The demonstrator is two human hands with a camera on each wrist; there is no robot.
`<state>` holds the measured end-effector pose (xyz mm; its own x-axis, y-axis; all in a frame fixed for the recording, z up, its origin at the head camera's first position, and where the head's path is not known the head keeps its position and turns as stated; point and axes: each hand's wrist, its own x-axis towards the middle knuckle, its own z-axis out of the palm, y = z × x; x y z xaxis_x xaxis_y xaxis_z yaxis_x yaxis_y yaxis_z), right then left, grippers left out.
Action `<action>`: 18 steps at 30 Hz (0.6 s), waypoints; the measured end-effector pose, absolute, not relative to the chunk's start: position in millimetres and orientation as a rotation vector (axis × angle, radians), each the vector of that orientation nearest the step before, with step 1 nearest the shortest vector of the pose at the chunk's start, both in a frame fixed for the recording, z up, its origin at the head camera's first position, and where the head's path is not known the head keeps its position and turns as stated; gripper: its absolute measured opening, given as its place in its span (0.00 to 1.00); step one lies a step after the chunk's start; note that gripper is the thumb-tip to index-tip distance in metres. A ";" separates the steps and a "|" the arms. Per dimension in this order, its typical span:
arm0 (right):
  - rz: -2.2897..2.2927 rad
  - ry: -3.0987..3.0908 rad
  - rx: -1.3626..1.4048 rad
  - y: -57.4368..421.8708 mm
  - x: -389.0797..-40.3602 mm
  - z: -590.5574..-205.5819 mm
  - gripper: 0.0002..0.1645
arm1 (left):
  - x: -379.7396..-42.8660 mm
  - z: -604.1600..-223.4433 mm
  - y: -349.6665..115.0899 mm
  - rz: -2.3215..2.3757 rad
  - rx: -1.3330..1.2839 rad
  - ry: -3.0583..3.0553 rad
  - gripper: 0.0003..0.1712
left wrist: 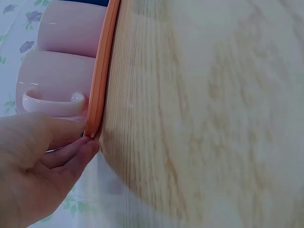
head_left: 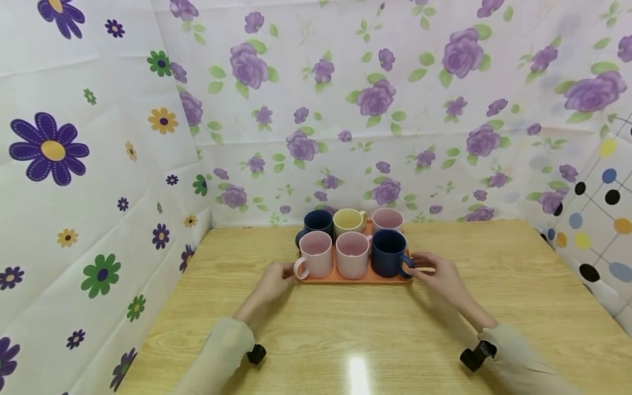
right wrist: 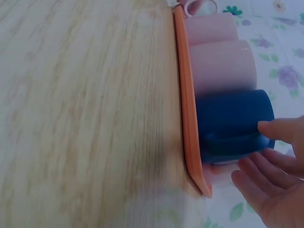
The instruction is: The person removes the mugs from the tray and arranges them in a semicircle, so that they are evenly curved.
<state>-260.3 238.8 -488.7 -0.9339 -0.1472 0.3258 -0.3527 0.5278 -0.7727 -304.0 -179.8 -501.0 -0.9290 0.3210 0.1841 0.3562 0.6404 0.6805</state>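
Observation:
An orange tray on the table carries two rows of mugs. Along the front stand a pink mug, another pink mug and a dark blue mug. Behind them are a navy mug, a yellow mug and a third pink mug. My left hand pinches the tray's left end near the front corner, beside a pink mug's handle. At the right end, my right hand has its fingers loosely extended around the blue mug's handle; firm contact cannot be told.
The wooden table extends in front of the tray and to both sides. A floral cloth hangs close behind the mugs, with patterned cloths on the left and right. Each wrist bears a small black device.

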 end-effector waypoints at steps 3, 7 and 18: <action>1.314 -2.553 0.378 233.1 -262.3 -488.8 0.22 | -305.9 -502.1 -177.6 -1.235 -0.558 -2.796 0.17; 1.231 -2.544 0.331 228.6 -263.4 -488.6 0.21 | -307.5 -502.5 -174.5 -1.267 -0.503 -2.775 0.17; 1.102 -2.463 0.319 216.4 -262.2 -492.0 0.13 | -309.1 -506.5 -171.2 -1.516 -0.233 -2.754 0.17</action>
<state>-262.2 216.4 -492.0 -0.8849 -0.0361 0.4645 -0.3703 0.6593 -0.6543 -309.1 -171.2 -506.5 -0.9891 0.1338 0.0621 0.1240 0.5267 0.8410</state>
